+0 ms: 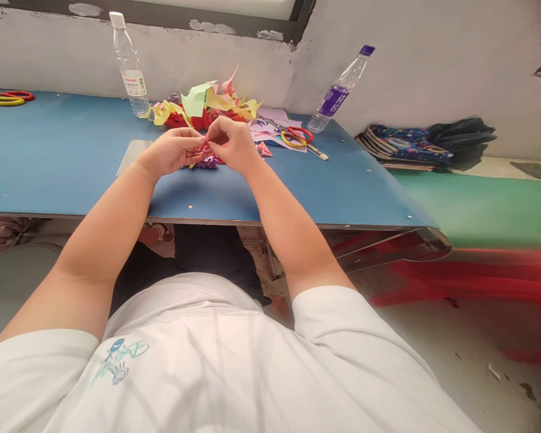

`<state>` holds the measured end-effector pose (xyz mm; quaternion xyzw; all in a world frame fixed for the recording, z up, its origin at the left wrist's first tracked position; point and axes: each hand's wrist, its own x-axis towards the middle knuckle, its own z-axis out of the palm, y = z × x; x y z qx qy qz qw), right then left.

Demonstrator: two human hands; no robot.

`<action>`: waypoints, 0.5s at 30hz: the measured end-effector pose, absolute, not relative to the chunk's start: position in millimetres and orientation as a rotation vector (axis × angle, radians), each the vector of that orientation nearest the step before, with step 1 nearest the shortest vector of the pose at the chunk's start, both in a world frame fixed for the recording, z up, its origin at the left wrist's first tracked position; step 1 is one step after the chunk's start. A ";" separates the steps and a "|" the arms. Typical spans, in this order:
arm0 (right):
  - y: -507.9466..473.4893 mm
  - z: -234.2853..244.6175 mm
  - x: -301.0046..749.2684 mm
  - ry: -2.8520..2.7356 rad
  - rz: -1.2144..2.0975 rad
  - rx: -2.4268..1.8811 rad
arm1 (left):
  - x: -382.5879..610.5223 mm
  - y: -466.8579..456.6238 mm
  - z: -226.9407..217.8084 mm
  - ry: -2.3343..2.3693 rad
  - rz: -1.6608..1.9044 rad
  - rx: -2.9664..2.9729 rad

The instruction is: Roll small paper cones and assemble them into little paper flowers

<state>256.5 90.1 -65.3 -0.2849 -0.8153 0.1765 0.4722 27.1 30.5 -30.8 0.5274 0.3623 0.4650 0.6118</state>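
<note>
Over the blue table, my left hand [174, 151] and my right hand [234, 143] meet with fingertips pinched together. Between them is a small pinkish-red folded paper piece [203, 148], mostly covered by the fingers. Just under the hands, a purple-and-white folded paper piece [208, 162] shows in part. To the right of my right hand lies a pink paper triangle [264, 149]. Behind the hands sits a heap of crumpled and folded paper [197, 99] in yellow, green, pink and red.
Scissors with red and yellow handles [297, 137] lie on pale paper sheets [273, 115]. Two plastic bottles stand at the back, one white-capped [135, 84], one purple-labelled [333, 99]. More scissors [9, 98] lie far left. The blue table [72, 162] meets a wall behind.
</note>
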 end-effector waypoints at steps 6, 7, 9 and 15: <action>85.4 -63.9 258.0 -2.031 0.464 -0.697 | 24.6 34.1 -32.1 0.875 1.065 1.233; 85.2 -64.1 258.2 -2.043 0.459 -0.692 | 24.4 34.7 -32.3 0.877 1.062 1.235; 86.5 -65.2 258.1 -2.057 0.442 -0.684 | 24.7 34.6 -32.1 0.883 1.059 1.232; 95.6 -70.4 252.4 -2.013 0.379 -0.670 | 30.2 28.2 -27.2 0.795 1.082 1.173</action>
